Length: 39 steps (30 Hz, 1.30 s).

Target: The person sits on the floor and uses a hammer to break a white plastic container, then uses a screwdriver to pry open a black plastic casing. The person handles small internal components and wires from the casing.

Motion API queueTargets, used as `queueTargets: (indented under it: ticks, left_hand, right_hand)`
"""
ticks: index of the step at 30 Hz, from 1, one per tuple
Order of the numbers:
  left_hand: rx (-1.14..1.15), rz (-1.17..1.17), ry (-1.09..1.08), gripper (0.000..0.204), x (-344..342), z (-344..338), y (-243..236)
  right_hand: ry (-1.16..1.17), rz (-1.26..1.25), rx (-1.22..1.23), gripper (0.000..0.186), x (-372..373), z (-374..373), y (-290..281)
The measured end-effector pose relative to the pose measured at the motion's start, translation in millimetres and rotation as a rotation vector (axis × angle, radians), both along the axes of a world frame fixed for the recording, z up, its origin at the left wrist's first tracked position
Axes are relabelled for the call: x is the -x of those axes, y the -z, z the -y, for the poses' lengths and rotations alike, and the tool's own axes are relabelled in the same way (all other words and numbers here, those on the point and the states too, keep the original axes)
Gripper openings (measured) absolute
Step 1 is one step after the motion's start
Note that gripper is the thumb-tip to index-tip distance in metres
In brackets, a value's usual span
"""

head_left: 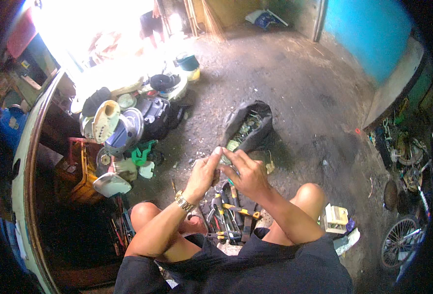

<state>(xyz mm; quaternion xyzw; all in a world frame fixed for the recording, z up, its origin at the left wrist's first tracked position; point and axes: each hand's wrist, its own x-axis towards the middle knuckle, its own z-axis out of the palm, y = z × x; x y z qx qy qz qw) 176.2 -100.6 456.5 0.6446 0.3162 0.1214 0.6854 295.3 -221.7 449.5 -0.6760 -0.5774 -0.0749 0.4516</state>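
Observation:
My left hand [204, 172], with a gold watch [184, 201] on its wrist, and my right hand [249, 175] meet in front of me. The fingers of both are pinched together at the tips. Something small and pale may be between them, but it is too small and too covered to name. Just beyond the fingertips stands a dark open sack [261, 138] with a jumble of small metal-looking bits [249, 125] inside. Below my hands, between my legs, lies a pile of hand tools with black and yellow handles [241, 210].
To the left are heaped plastic and metal parts, with a grey round housing [132, 122], a green piece [140, 156] and a yellow crate [85, 183]. A small cream box [336, 218] sits beside my right knee. Farther right are a spoked wheel [400, 242] and scrap.

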Motion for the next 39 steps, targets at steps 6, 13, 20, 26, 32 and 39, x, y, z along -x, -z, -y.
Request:
queueTargets:
  ticks: [6, 13, 20, 26, 32, 39]
  left_hand:
    - [0.253, 0.042, -0.023, 0.055, -3.0, 0.8, -1.0]
    - [0.173, 0.047, -0.021, 0.055, -1.7, -0.4, 4.1]
    - [-0.383, 0.011, -0.059, 0.06, -3.6, 0.6, 19.8]
    - [-1.365, 0.18, -0.097, 0.035, 3.0, -11.0, 55.9]
    - [-0.644, 0.328, -0.229, 0.052, -19.8, 18.5, 28.9]
    - [-0.753, 0.34, -0.224, 0.054, -30.1, 8.2, 27.0]
  right_hand:
    - [-0.002, -0.124, -0.04, 0.037, 1.6, -0.8, 2.0]
    - [-0.006, -0.081, -0.064, 0.032, 1.2, -4.7, 6.5]
    - [-0.003, -0.049, -0.168, 0.023, 2.2, -11.1, 11.8]
    - [0.028, -0.085, -0.186, 0.019, -0.4, -6.5, 2.1]
    - [0.044, -0.316, -0.242, 0.02, 8.5, -5.1, 12.2]
    - [0.11, -0.51, -0.259, 0.024, 11.2, -22.5, 13.8]
